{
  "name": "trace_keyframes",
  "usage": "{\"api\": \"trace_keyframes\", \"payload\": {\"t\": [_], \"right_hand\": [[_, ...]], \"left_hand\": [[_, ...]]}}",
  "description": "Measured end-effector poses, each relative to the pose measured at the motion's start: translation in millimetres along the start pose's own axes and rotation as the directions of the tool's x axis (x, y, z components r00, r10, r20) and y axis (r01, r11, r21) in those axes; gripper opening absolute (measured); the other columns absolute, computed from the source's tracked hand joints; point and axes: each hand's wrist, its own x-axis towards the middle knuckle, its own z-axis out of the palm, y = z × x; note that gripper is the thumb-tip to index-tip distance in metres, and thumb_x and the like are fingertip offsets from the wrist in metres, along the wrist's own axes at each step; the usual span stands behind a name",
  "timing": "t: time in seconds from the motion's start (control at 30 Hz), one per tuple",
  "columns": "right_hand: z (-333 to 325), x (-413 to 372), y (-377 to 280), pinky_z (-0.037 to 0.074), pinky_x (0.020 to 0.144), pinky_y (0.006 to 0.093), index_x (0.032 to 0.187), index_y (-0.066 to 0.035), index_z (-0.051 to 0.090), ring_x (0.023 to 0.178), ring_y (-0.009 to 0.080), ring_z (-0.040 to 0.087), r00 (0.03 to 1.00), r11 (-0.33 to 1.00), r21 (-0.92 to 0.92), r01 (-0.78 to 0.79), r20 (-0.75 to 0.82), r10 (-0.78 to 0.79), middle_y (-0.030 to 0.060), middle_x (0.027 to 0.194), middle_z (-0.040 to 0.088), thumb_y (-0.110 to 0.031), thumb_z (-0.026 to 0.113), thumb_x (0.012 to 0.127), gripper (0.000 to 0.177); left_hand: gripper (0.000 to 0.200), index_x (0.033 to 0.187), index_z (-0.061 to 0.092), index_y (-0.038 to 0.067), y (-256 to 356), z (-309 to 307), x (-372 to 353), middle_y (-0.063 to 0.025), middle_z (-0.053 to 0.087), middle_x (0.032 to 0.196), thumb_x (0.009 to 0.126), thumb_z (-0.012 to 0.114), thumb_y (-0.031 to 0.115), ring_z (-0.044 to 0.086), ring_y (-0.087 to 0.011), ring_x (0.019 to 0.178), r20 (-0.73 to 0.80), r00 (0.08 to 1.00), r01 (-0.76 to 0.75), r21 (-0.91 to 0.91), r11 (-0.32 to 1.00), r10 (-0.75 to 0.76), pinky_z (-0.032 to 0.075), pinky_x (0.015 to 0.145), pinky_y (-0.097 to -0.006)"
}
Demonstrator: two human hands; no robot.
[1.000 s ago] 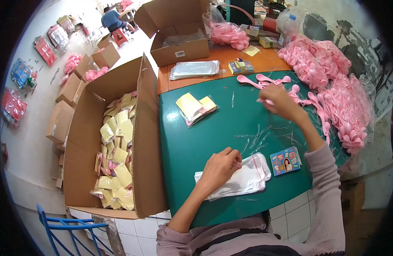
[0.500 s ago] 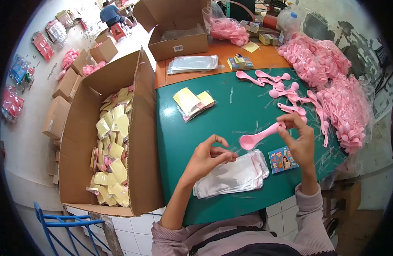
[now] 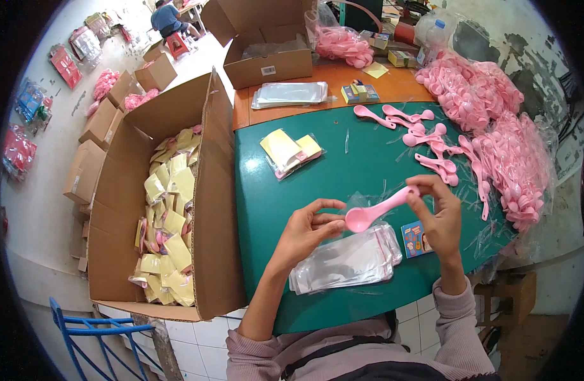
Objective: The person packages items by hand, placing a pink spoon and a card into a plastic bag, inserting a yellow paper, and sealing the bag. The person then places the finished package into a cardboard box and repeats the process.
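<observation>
Right, pink spoon pinched in your right hand, mid-frame, above the table.
Your right hand grips the handle end of a pink plastic scoop spoon, with the bowl pointing left, over the green tabletop. Your left hand sits just beside the bowl, fingers curled narrow; can't tell if they pinch clear film there. A stack of clear plastic sleeve bags lies below both hands, with a small colourful printed card just right of it. Loose pink spoons scatter at upper right. A sealed packet with yellow card lies at upper centre. A big open cardboard box of yellow packets fills the left.
</observation>
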Motion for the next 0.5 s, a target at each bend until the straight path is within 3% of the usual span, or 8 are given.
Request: {"api": "trace_keyframes", "payload": {"t": [0.1,0.17,0.3,0.37,0.4,0.43,0.5], "right_hand": [[6.5,-0.6,-1.1,0.045,0.069,0.0237,0.098,0.000,0.059,0.075,0.0100,0.058,0.992,0.999,-0.007,-0.036,0.125,0.037,0.0069,0.079,0.061,-0.004,0.061,0.078,0.020],[11.5,0.0,-3.3,0.045,0.067,0.0236,0.093,0.000,0.060,0.073,0.0097,0.059,0.983,0.995,0.063,-0.078,0.171,0.067,0.0066,0.078,0.062,-0.003,0.062,0.078,0.015],[9.4,2.9,-10.2,0.045,0.072,0.0265,0.092,-0.002,0.059,0.078,0.0138,0.059,0.979,0.995,0.033,-0.092,0.186,0.085,0.0062,0.080,0.063,-0.008,0.063,0.078,0.015],[3.4,5.6,-11.7,0.044,0.079,0.0312,0.093,-0.003,0.059,0.088,0.0213,0.057,0.851,0.968,-0.049,0.247,0.489,-0.193,0.0102,0.092,0.063,-0.015,0.063,0.079,0.018],[2.5,2.7,-8.5,0.042,0.084,0.0339,0.100,-0.007,0.061,0.095,0.0293,0.053,0.767,0.973,-0.012,0.232,0.617,-0.176,0.0156,0.106,0.058,-0.025,0.061,0.081,0.026],[-3.5,3.1,-11.1,0.042,0.084,0.0339,0.100,-0.007,0.061,0.095,0.0293,0.053,0.772,0.974,-0.020,0.228,0.614,-0.168,0.0156,0.106,0.058,-0.025,0.061,0.081,0.026],[-28.5,13.1,-24.4,0.042,0.087,0.0358,0.105,-0.006,0.062,0.101,0.0316,0.053,0.555,0.861,-0.007,0.508,0.768,-0.321,0.0173,0.117,0.052,-0.034,0.059,0.083,0.035]], "left_hand": [[0.034,0.115,0.052,-0.001,-1.6,2.0,-0.5,-0.0113,0.065,0.092,0.084,0.060,0.011,0.061,-0.0129,0.084,0.052,0.998,-0.036,0.037,0.999,0.034,0.049,0.073,-0.0250],[0.032,0.114,0.054,-0.002,-4.3,4.3,-1.5,-0.0108,0.065,0.091,0.090,0.052,0.019,0.060,-0.0131,0.085,0.109,0.988,-0.131,0.241,0.962,0.108,0.048,0.077,-0.0261],[0.035,0.110,0.057,-0.004,-5.1,0.2,-3.3,-0.0114,0.065,0.089,0.093,0.045,0.024,0.060,-0.0140,0.084,0.274,0.962,-0.069,0.228,0.971,0.004,0.047,0.080,-0.0266],[0.036,0.108,0.058,-0.004,5.6,8.9,-9.6,-0.0123,0.065,0.088,0.095,0.042,0.024,0.060,-0.0143,0.085,0.279,0.957,-0.086,0.014,0.996,0.079,0.047,0.078,-0.0255],[0.036,0.108,0.058,-0.004,7.8,11.6,-10.9,-0.0123,0.065,0.088,0.095,0.042,0.024,0.060,-0.0143,0.085,0.288,0.954,-0.084,0.011,0.996,0.078,0.047,0.078,-0.0255],[0.036,0.108,0.058,-0.004,9.3,13.2,-12.3,-0.0131,0.065,0.088,0.095,0.042,0.025,0.061,-0.0154,0.085,0.270,0.957,-0.112,0.017,0.994,0.103,0.047,0.077,-0.0257],[0.036,0.108,0.058,-0.004,14.9,14.5,-14.7,-0.0139,0.065,0.089,0.095,0.042,0.026,0.062,-0.0165,0.085,0.259,0.957,-0.140,0.018,0.990,0.131,0.048,0.075,-0.0259]]}}
